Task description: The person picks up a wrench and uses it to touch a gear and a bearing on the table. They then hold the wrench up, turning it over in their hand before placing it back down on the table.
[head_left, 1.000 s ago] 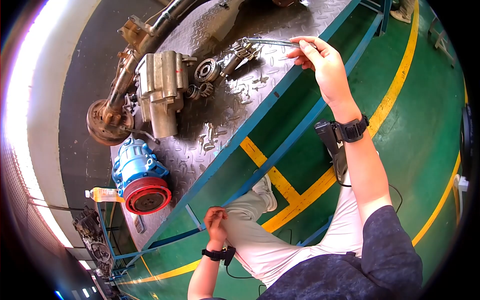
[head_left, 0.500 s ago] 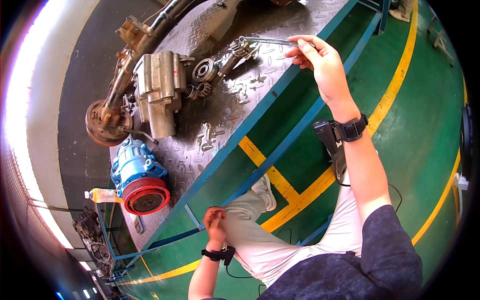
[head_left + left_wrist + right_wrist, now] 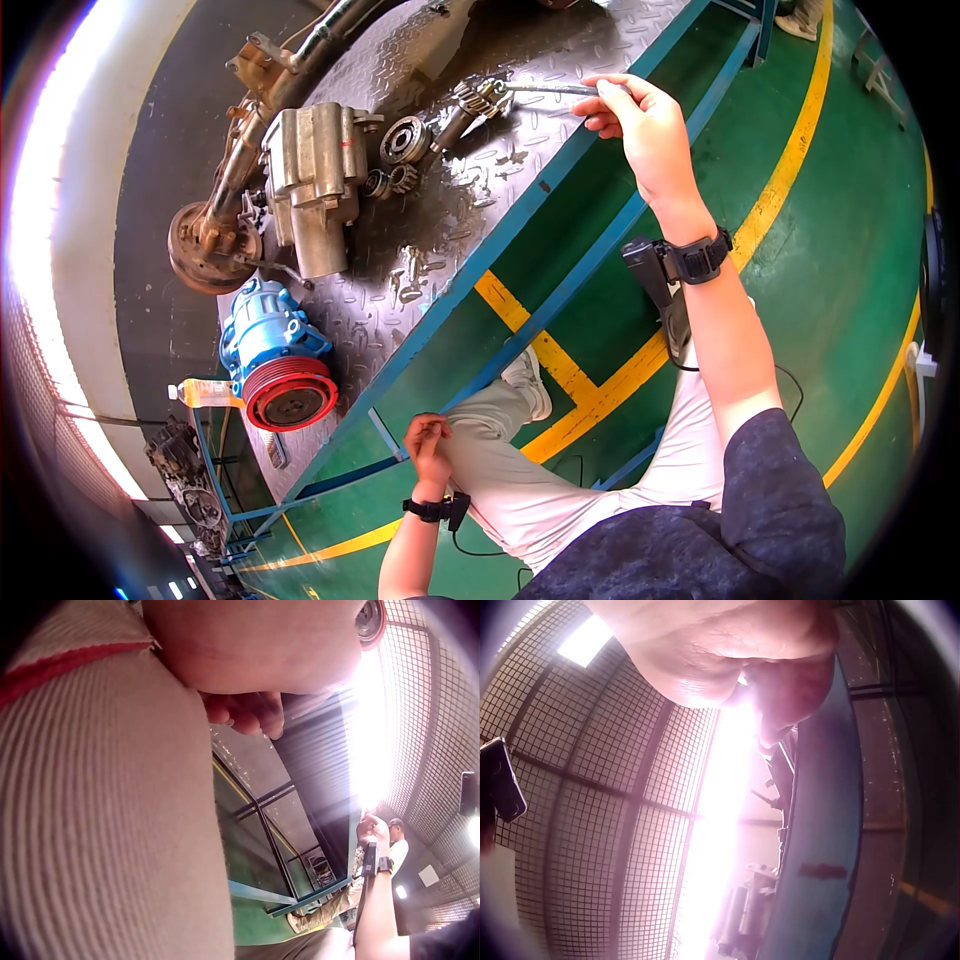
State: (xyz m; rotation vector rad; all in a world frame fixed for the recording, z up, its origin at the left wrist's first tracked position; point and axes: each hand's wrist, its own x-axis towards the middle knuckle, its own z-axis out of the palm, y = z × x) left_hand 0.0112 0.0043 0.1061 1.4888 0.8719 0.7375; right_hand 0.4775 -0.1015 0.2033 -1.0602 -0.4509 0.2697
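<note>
My right hand (image 3: 652, 135) pinches one end of a thin metal wrench (image 3: 550, 88) between thumb and fingers. The wrench's ring end lies over or beside a toothed gear on a shaft (image 3: 462, 118); contact cannot be told. A round bearing (image 3: 404, 140) and a small gear (image 3: 403, 179) lie by the shaft. My left hand (image 3: 430, 452) hangs loosely curled beside my knee, holding nothing. In the left wrist view, the left hand (image 3: 255, 645) covers the top, fingertips bent. The right wrist view shows the right hand (image 3: 727, 645) against glare, the wrench mostly hidden.
A grey metal housing (image 3: 318, 170), a blue compressor with a red pulley (image 3: 290, 392) and a rusty axle with a drum (image 3: 212, 245) are on the steel-plate table (image 3: 385, 335). Its blue edge (image 3: 480, 262) runs diagonally. A bottle (image 3: 208, 392) stands beyond the compressor.
The wrench's ring end has shifted right and slightly down, relative to the gear. The right hand has barely moved; the left hand remains by the knee.
</note>
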